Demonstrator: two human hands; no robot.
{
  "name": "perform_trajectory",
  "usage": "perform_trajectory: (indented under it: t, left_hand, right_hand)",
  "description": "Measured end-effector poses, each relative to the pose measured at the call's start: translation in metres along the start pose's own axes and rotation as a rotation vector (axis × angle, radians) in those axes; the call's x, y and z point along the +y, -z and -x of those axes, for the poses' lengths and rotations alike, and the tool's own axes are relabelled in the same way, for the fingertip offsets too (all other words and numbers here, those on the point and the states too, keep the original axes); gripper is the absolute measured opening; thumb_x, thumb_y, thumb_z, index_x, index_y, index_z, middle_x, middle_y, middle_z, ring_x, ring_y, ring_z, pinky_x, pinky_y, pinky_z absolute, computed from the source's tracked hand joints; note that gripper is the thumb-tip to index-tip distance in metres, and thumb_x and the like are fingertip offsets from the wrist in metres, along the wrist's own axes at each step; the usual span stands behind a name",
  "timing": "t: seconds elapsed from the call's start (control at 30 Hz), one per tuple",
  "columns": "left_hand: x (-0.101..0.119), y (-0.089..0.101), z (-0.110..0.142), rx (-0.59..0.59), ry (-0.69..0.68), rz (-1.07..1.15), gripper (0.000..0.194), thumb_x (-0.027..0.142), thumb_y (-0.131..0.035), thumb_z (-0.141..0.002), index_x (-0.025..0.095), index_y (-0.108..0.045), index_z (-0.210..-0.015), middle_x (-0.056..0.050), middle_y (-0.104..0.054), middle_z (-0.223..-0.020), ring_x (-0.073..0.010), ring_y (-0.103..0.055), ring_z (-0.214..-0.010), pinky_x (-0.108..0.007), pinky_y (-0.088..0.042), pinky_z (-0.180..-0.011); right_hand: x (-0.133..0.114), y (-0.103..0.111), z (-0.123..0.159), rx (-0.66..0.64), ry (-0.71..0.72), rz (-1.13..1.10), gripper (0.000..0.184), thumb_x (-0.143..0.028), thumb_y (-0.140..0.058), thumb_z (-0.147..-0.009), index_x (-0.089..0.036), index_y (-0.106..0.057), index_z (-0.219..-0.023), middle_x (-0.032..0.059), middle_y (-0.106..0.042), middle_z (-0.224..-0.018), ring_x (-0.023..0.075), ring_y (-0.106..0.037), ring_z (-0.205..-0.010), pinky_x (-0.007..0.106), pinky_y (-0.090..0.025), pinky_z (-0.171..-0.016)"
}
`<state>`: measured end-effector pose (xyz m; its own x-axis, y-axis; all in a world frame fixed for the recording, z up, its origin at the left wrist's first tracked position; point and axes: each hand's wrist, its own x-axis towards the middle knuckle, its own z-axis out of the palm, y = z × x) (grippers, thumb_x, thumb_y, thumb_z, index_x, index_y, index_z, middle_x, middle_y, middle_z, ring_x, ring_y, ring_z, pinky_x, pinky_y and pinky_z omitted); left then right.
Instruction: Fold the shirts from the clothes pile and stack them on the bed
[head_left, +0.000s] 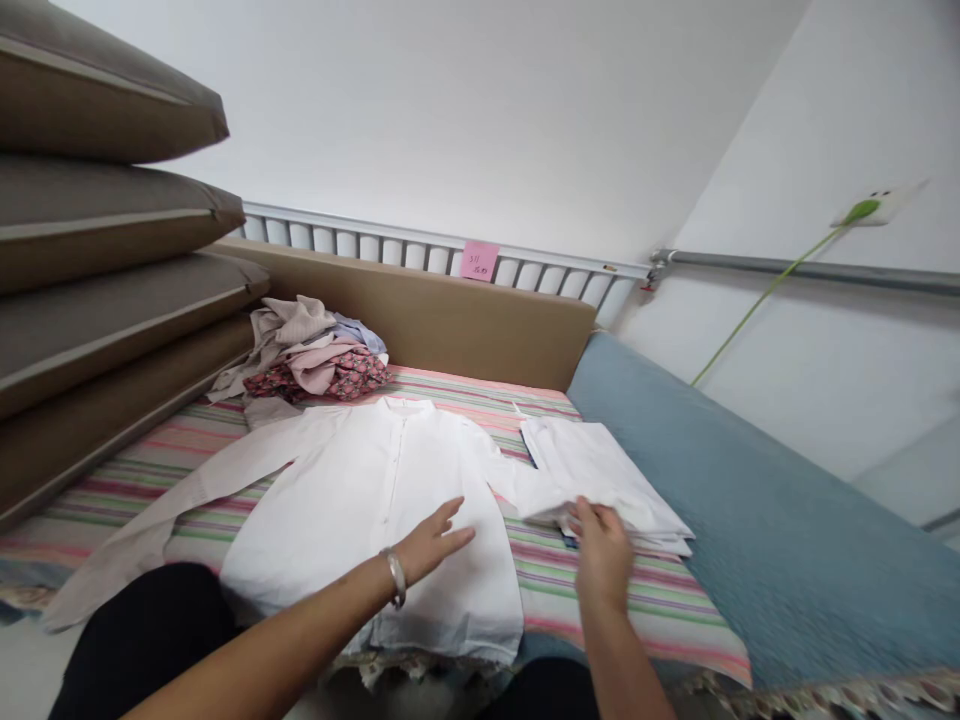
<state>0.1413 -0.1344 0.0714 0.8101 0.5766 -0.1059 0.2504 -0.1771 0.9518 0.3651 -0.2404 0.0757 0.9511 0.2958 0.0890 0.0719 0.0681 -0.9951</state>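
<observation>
A white button-front shirt [360, 490] lies spread out with its front up and its collar away from me. My left hand [430, 542], with a silver bangle on the wrist, is over the lower right part of the shirt. Its fingers are apart and hold nothing. At the right, my right hand [602, 552] pinches the end of the shirt's right-side sleeve [536, 490]. That sleeve reaches to a folded stack of white clothes [592, 450], where a dark blue edge shows underneath. The other sleeve [225, 470] stretches out to the left.
A striped cloth [555, 570] covers the surface over a blue cover [787, 540]. Crumpled clothes [322, 360] lie at the back left, beside stacked brown cushions [112, 300]. A brown backboard [480, 320] stands before a radiator [367, 245] with a pink note [480, 260].
</observation>
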Motion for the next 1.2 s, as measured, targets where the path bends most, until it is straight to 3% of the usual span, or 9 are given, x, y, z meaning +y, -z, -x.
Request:
perform_trajectory:
  t: [0.03,0.1,0.2,0.3,0.4,0.53,0.8,0.97,1.2]
  left_hand:
    - [0.013,-0.001,-0.006,-0.006,0.005,0.212,0.071,0.051,-0.051,-0.078,0.026,-0.024,-0.139,-0.014,-0.026,-0.144,-0.0262,-0.037,-0.126,-0.042,-0.042,-0.092]
    - [0.031,-0.001,-0.021,0.065,0.019,0.555,0.07,0.048,-0.062,-0.073,0.024,-0.034,-0.133,-0.016,-0.038,-0.137,-0.0268,-0.048,-0.116,-0.036,-0.049,-0.079]
    - [0.036,0.007,-0.046,0.372,0.11,0.819,0.037,0.034,-0.066,-0.072,0.011,-0.056,-0.1,-0.014,-0.063,-0.099,-0.019,-0.063,-0.081,-0.027,-0.05,-0.064]
    - [0.023,0.023,-0.065,0.539,0.21,0.851,0.013,0.023,-0.057,-0.079,0.011,-0.055,-0.084,-0.006,-0.062,-0.078,-0.0125,-0.061,-0.059,-0.027,-0.05,-0.059]
    - [0.016,0.036,-0.076,0.526,0.214,0.825,0.008,0.02,-0.055,-0.08,0.012,-0.054,-0.082,-0.004,-0.06,-0.073,-0.0119,-0.06,-0.054,-0.028,-0.051,-0.059]
    - [0.031,0.041,-0.092,0.478,0.173,0.76,0.008,0.02,-0.056,-0.08,0.012,-0.055,-0.08,-0.003,-0.06,-0.07,-0.012,-0.06,-0.053,-0.028,-0.051,-0.059]
    - [0.082,0.042,-0.114,0.366,0.087,0.621,0.01,0.021,-0.057,-0.079,0.011,-0.057,-0.074,-0.004,-0.061,-0.067,-0.0133,-0.059,-0.054,-0.032,-0.051,-0.063]
    - [0.096,0.047,-0.117,0.357,0.054,0.557,0.01,0.021,-0.058,-0.078,0.013,-0.056,-0.072,-0.002,-0.06,-0.064,-0.0125,-0.058,-0.053,-0.034,-0.051,-0.067]
    - [0.11,0.071,-0.116,0.37,-0.01,0.479,0.009,0.02,-0.057,-0.078,0.014,-0.053,-0.072,-0.001,-0.058,-0.061,-0.0125,-0.057,-0.053,-0.036,-0.051,-0.07]
  right_hand:
    - [-0.011,-0.019,0.012,-0.081,0.068,0.039,0.03,-0.042,-0.065,-0.063,-0.017,-0.062,-0.08,0.0016,-0.065,-0.081,0.0168,-0.059,-0.079,0.028,-0.046,-0.075]
    - [-0.026,-0.054,0.039,-0.466,0.447,0.259,0.028,-0.036,-0.055,-0.074,-0.018,-0.063,-0.092,0.0058,-0.065,-0.098,0.0193,-0.057,-0.094,0.033,-0.042,-0.088]
    - [-0.024,-0.076,0.066,-0.915,0.71,0.407,0.029,-0.028,-0.05,-0.077,-0.022,-0.062,-0.103,0.0059,-0.058,-0.118,0.0188,-0.049,-0.112,0.036,-0.035,-0.099]
    - [0.011,-0.047,0.061,-0.765,0.464,0.485,0.035,-0.035,-0.048,-0.079,-0.022,-0.059,-0.108,0.0064,-0.055,-0.122,0.0183,-0.049,-0.113,0.035,-0.036,-0.098]
    - [0.057,0.006,0.041,-0.507,0.063,0.625,0.04,-0.039,-0.048,-0.075,-0.016,-0.059,-0.105,0.0104,-0.063,-0.107,0.0208,-0.058,-0.099,0.035,-0.043,-0.088]
    - [0.094,0.051,0.037,-0.398,-0.102,0.754,0.036,-0.042,-0.054,-0.067,-0.015,-0.062,-0.09,0.0113,-0.067,-0.091,0.024,-0.061,-0.088,0.036,-0.044,-0.082]
    - [0.113,0.047,0.077,-0.429,-0.207,0.815,0.037,-0.053,-0.058,-0.061,-0.017,-0.06,-0.072,0.0073,-0.067,-0.073,0.0227,-0.062,-0.072,0.032,-0.044,-0.068]
    - [0.125,0.041,0.104,-0.465,-0.216,0.776,0.041,-0.051,-0.055,-0.063,-0.015,-0.065,-0.08,0.0046,-0.068,-0.069,0.0207,-0.061,-0.066,0.028,-0.043,-0.059]
    - [0.109,0.046,0.118,-0.471,-0.106,0.823,0.037,-0.049,-0.046,-0.07,-0.017,-0.064,-0.074,0.0044,-0.066,-0.067,0.0199,-0.058,-0.062,0.028,-0.041,-0.058]
